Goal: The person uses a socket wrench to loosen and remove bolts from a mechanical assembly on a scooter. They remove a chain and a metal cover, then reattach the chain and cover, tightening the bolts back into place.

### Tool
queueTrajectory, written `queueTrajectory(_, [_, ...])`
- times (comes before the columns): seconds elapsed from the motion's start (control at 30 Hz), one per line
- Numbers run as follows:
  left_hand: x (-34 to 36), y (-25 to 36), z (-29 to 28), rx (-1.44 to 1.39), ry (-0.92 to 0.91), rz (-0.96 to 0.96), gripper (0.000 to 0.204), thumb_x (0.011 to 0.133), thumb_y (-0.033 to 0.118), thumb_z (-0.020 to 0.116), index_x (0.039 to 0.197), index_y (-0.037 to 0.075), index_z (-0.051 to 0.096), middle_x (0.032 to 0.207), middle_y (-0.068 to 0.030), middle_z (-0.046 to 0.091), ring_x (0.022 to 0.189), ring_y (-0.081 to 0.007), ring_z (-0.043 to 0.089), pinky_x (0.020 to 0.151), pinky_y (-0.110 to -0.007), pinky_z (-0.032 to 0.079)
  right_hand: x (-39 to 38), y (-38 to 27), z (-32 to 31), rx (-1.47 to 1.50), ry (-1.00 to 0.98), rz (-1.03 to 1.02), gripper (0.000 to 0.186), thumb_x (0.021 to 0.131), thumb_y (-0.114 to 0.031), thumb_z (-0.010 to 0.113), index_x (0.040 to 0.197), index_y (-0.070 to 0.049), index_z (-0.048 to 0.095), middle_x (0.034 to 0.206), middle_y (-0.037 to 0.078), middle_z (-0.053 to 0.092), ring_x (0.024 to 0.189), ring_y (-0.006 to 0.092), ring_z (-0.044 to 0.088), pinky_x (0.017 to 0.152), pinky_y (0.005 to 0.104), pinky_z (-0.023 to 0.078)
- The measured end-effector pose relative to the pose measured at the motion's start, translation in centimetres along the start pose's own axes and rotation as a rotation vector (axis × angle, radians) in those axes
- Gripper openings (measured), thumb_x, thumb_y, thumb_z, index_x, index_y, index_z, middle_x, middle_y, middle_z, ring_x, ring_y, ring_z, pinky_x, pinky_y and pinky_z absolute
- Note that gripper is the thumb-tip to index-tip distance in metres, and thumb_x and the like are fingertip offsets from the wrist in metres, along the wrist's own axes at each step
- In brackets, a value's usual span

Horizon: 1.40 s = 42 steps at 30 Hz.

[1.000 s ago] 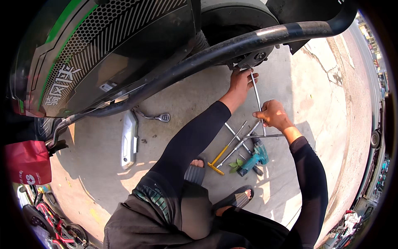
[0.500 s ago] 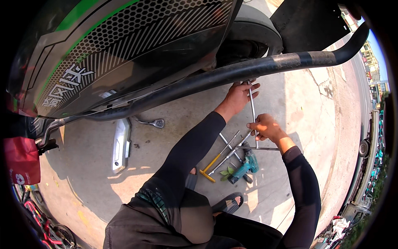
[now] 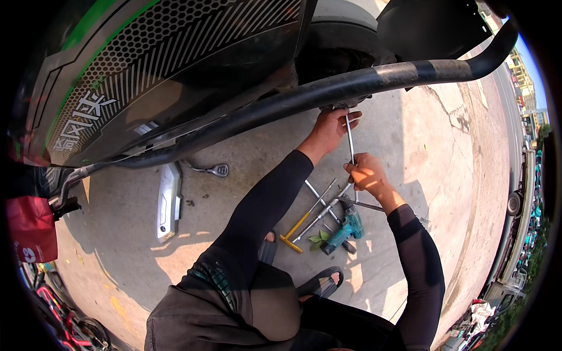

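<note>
Clasping silver T-handled wrench [image 3: 350,140]: right hand [image 3: 369,175] clamped lower, left hand [image 3: 331,130] loosely curled near top.

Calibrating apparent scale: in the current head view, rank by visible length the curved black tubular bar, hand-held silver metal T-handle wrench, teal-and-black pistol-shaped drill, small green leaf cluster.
1. Black tubular bar
2. Silver T-handle wrench
3. Teal drill
4. Green leaf cluster
</note>
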<state>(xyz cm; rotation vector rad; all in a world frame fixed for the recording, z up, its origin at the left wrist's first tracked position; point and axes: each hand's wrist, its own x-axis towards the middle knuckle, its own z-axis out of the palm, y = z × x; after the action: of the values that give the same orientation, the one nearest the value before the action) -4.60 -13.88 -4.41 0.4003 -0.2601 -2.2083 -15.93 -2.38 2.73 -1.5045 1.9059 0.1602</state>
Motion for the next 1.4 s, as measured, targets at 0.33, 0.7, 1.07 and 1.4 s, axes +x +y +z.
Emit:
queueTrajectory(0.33, [-2.3, -1.3, 0.2, 0.082, 0.055, -0.008, 0.024, 0.102, 0.026, 0.046, 0.123, 0.015, 0.046, 0.11, -0.0125, 0.065, 0.099, -0.026, 0.067, 0.088, -0.038, 0.054, -2.6, 5.3, 4.2, -0.036, 0.134, -0.191, 0.022, 0.092, -0.019, 0.055, 0.081, -0.004, 0.066, 0.072, 0.016, 0.068, 0.071, 0.0373, 0.067, 0.069, 0.0473, 0.053])
queueTrajectory(0.7, [-24.3, 0.3, -14.4, 0.419, 0.79, -0.155, 0.031, 0.105, 0.034, 0.048, 0.117, 0.005, 0.048, 0.11, -0.0144, 0.068, 0.099, -0.0216, 0.068, 0.084, -0.033, 0.057, -12.6, 0.2, 17.1, -0.168, -0.033, -0.299, 0.027, 0.089, -0.028, 0.065, 0.075, -0.005, 0.065, 0.07, 0.02, 0.067, 0.068, 0.0398, 0.068, 0.062, 0.0482, 0.054])
queueTrajectory(1.07, [-31.7, 10.7, -21.2, 2.05, 1.021, 0.26, 0.036, 0.085, 0.031, 0.074, 0.094, -0.002, 0.063, 0.08, -0.0178, 0.071, 0.074, -0.0356, 0.07, 0.066, -0.044, 0.053, -14.5, 2.6, 18.0, 0.053, -0.065, -0.297, 0.026, 0.089, -0.029, 0.065, 0.08, -0.004, 0.065, 0.068, 0.021, 0.065, 0.071, 0.0423, 0.066, 0.065, 0.0507, 0.053])
queueTrajectory(1.4, [-34.4, 5.7, -20.8, 2.057, 0.913, 0.008, 0.04, 0.081, 0.034, 0.077, 0.099, 0.002, 0.059, 0.072, -0.0134, 0.067, 0.07, -0.0355, 0.068, 0.065, -0.045, 0.052, -15.2, 5.8, 14.1, 0.541, -0.301, -0.203, 0.048, 0.089, -0.007, 0.06, 0.135, 0.002, 0.048, 0.077, 0.022, 0.064, 0.068, 0.0377, 0.063, 0.062, 0.0424, 0.047])
